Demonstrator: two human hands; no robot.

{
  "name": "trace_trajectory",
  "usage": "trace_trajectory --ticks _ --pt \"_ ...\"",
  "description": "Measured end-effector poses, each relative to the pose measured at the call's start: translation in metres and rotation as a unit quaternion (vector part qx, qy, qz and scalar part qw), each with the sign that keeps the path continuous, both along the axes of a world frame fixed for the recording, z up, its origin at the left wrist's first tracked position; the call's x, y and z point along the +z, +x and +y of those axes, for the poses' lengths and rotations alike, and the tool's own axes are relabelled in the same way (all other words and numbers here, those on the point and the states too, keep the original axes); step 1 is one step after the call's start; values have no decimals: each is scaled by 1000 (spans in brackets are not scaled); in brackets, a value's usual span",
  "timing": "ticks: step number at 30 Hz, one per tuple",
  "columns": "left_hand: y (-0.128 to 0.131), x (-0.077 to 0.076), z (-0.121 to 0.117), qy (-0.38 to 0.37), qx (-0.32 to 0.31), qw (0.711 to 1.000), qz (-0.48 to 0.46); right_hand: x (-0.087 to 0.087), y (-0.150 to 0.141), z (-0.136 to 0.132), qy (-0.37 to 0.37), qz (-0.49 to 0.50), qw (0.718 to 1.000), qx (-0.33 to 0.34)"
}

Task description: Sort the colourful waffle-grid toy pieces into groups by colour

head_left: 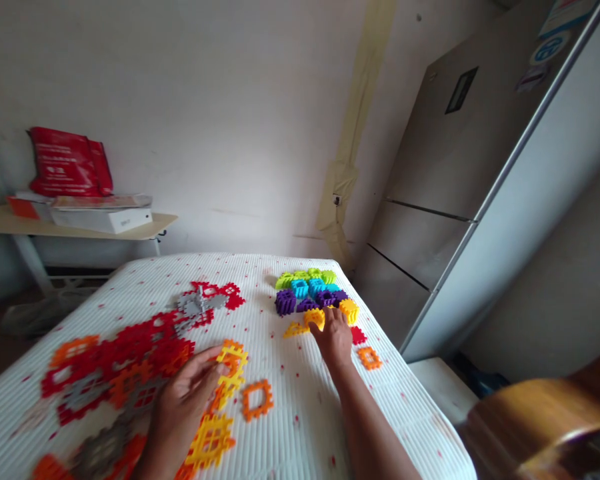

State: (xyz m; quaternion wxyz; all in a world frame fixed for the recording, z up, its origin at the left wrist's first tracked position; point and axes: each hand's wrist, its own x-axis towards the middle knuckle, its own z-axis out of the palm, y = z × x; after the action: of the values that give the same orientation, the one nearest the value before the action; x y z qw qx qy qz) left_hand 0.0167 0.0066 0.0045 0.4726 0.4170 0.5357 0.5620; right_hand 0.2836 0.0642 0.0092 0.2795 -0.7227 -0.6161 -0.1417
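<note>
My left hand (193, 383) is closed, with thumb and fingers pinching a yellow square interlocking piece (237, 377); an orange frame piece shows against it. Under and beside this hand lie more yellow pieces (211, 440). A loose orange square frame (258, 417) rests just to the right. My right hand (334, 339) reaches over the yellow row of sorted pieces, thumb spread from the fingers, at a small yellow stack (314, 318). Its fingertips are partly hidden. Beside it stand another yellow stack (350, 311) and flat yellow triangular pieces (295, 329).
Behind the yellow row are purple (285, 303), blue (299, 288) and green pieces (285, 280). Red pieces (140, 340) and grey ones (193, 305) are spread over the left of the white cloth (260, 287). A fridge (430, 167) and wooden chair (545, 413) stand right.
</note>
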Motion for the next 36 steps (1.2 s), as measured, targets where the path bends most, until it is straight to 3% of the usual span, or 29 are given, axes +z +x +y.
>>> trace_trajectory --ticks 4,11,18,25,36 --pt "1 -1 1 4 1 1000 11 -9 9 6 -41 -18 998 -41" --pt "1 4 -1 14 12 999 30 -14 5 9 -64 -15 997 -39" --pt "4 9 -3 28 32 999 26 -5 5 7 -52 13 998 -40" --pt "4 12 -3 5 22 1000 -1 8 39 7 3 83 992 -98" --pt "14 23 -12 20 59 998 6 -6 37 10 -82 42 989 -117"
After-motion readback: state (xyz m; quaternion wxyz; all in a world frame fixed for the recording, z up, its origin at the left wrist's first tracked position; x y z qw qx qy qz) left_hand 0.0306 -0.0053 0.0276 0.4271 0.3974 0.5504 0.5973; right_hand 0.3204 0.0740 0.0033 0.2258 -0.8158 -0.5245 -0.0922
